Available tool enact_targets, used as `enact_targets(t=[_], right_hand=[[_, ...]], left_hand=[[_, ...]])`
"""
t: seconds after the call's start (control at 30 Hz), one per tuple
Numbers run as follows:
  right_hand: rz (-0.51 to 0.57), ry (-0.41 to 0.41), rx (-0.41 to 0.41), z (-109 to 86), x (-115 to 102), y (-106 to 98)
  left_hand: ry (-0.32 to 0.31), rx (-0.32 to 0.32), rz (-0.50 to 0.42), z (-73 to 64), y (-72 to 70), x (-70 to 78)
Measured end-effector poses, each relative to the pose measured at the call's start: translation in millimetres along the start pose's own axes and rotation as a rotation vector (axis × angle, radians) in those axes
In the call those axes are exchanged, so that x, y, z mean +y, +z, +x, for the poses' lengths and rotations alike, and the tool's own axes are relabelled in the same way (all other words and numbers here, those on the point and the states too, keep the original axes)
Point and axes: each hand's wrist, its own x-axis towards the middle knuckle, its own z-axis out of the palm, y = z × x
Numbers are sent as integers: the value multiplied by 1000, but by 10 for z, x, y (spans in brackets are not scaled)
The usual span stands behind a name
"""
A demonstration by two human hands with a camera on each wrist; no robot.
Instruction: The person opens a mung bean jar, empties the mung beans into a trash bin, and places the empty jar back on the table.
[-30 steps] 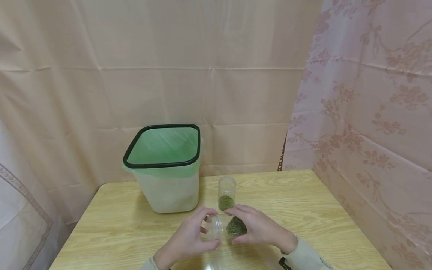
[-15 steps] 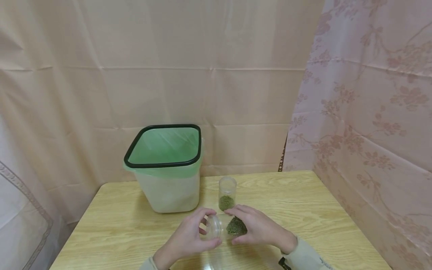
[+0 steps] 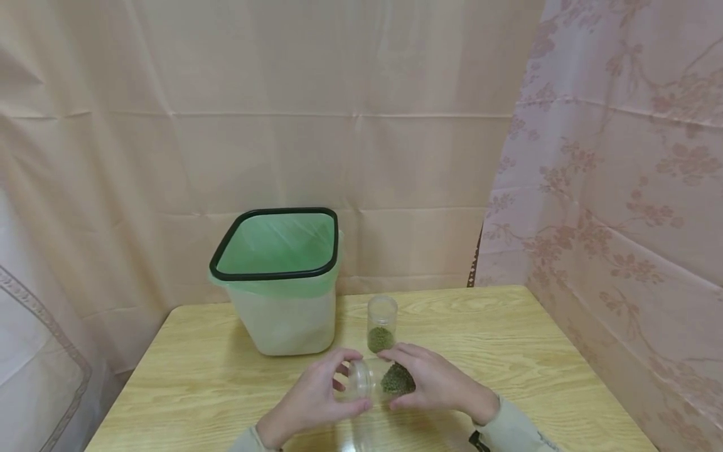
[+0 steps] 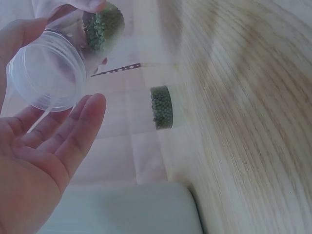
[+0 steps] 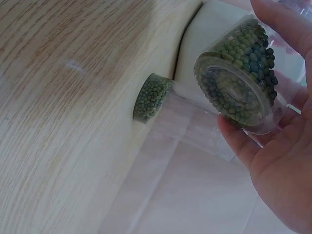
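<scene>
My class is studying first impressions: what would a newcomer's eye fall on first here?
Probably the pale bin with its green liner and black rim, left of centre in the head view. Next, the clear jar of small green beans, held tipped on its side between the left hand and right hand. Just beyond them, a second jar stands upright on the table, beans at its bottom.

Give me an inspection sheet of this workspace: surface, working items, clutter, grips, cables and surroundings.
Surface: wood-grained table.
Working items: held jar, tipped sideways, with green beans inside; upright jar standing beyond it, beans in its bottom.
Clutter: black-rimmed bin with green liner, left of the upright jar.
Grips: left grip round the held jar's clear end; right grip round its bean-filled end.
Cables: nothing seen.
Surroundings: beige curtain behind, floral cloth at right.
</scene>
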Motion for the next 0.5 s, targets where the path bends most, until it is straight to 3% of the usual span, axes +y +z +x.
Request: enact_targets(t=[0.17,0.5], right_hand=[[3,-4,16,2,22,-27],[5,-2,25,-21,61,-57]], left_hand=[[-18,-3,-53,23,-50,-47],[-11,71,-35,14,-31,-122]])
